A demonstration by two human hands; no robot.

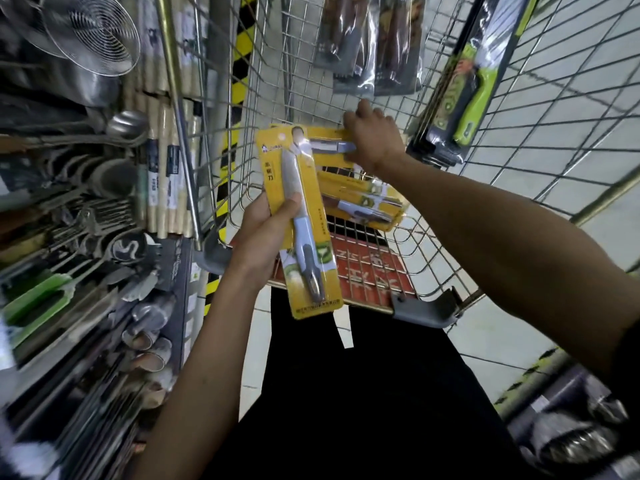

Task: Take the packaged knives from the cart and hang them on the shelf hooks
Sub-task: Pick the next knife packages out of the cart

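In the head view we stand over the cart (pixel 554 98), with the shelf (pixel 86 271) on our left. The left grip (pixel 266 233) is clamped round a yellow pack (pixel 298 188), thumb across its front, and holds it upright just above the cart's near rim. The right grip (pixel 374 140) lies on a second pack (pixel 325 145) inside the cart. We cannot tell whether its fingers are closed on that pack or only touching it.

More packs (pixel 367 202) lie below it. A green pack (pixel 464 98) leans on the right wall, and dark packs (pixel 363 46) stand at the far end. The shelf is blurred, and we make out no hooks and no yellow packs hung there.

We judge the task far from done. One pack is lifted and a second is under the hand. We can see none hung, and several remain in the cart.
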